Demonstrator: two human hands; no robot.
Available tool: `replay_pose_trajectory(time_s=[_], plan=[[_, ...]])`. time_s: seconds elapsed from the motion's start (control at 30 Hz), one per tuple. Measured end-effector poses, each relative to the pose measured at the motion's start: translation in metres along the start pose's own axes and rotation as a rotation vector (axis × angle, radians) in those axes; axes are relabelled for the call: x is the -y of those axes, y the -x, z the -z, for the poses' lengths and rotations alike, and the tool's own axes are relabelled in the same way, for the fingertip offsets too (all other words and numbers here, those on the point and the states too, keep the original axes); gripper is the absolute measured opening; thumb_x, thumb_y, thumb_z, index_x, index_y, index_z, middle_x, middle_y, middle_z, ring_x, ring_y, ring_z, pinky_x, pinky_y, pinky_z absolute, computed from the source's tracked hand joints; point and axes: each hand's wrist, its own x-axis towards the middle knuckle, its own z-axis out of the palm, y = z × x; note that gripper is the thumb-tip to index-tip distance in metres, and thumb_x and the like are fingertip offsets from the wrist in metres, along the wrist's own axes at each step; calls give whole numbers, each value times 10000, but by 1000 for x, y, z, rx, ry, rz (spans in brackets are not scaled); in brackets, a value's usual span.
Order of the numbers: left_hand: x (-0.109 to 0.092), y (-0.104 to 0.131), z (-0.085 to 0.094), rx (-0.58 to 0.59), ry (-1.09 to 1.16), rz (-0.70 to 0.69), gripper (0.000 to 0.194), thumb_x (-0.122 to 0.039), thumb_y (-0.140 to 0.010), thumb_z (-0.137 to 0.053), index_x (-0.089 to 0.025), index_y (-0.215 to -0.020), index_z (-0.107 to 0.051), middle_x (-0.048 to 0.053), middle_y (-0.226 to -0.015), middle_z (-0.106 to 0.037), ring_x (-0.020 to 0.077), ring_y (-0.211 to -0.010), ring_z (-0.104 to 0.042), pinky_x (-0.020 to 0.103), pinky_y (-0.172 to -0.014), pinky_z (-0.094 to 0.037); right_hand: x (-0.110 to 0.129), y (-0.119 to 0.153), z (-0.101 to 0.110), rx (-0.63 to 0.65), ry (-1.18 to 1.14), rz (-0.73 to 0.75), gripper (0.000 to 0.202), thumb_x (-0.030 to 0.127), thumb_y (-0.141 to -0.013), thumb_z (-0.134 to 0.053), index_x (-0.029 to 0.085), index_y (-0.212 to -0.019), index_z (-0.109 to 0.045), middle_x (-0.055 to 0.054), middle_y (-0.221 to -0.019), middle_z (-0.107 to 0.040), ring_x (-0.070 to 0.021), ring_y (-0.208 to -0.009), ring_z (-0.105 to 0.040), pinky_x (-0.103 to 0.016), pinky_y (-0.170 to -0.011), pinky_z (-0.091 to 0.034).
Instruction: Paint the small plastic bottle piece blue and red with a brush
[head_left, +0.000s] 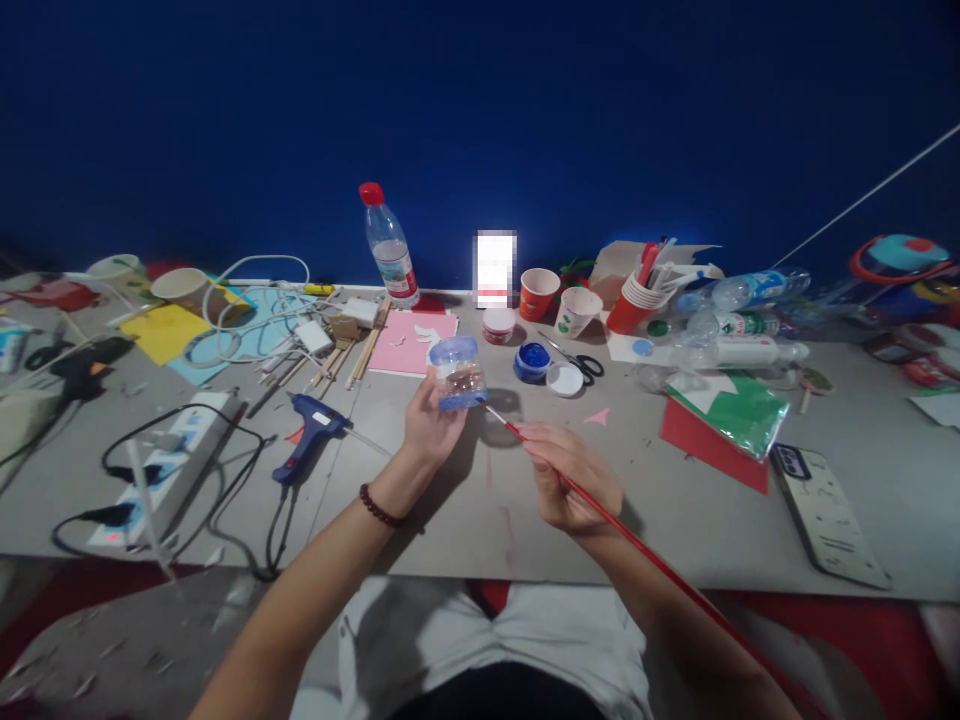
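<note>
My left hand (433,425) is closed around a clear plastic piece with blue-painted ends (459,375), held tilted above the table. It looks like a short cut section of a bottle. In my right hand (574,478) is a long red paintbrush (630,536), gripped like a pen. The brush tip is at the lower right blue edge of the plastic piece; whether it touches cannot be made out. Beyond my hands stands an open jar of blue paint (532,362), with a white lid (565,379) lying beside it.
A glue gun (311,435) and a power strip (169,470) with cables lie left. Behind stand a red-capped bottle (390,250) and paper cups (539,293). Scissors (589,368), plastic bottles (739,352), coloured sheets (739,415) and a phone (829,515) lie right.
</note>
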Motion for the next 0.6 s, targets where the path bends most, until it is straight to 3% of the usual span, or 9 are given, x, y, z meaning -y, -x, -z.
replay_pose_trajectory(time_s=[0.37, 0.6], plan=[[0, -1, 1, 9, 3, -10, 369, -364, -989, -459, -110, -936, -722, 110, -867, -752, 181, -817, -720, 274, -820, -555, 0, -5, 0, 38, 4, 25, 227, 118, -940, -560, 209, -1110, -679, -73, -895, -779, -198, -850, -770, -334, -721, -678], [0, -1, 0, -5, 22, -8, 347, -381, -978, -483, -126, -1028, -713, 95, -845, -751, 195, -813, -718, 311, -860, -555, -11, 2, 3, -99, -26, -56, 222, 168, -894, -690, 245, -1100, -719, -41, -886, -794, -211, -786, -776, -342, -684, -669]])
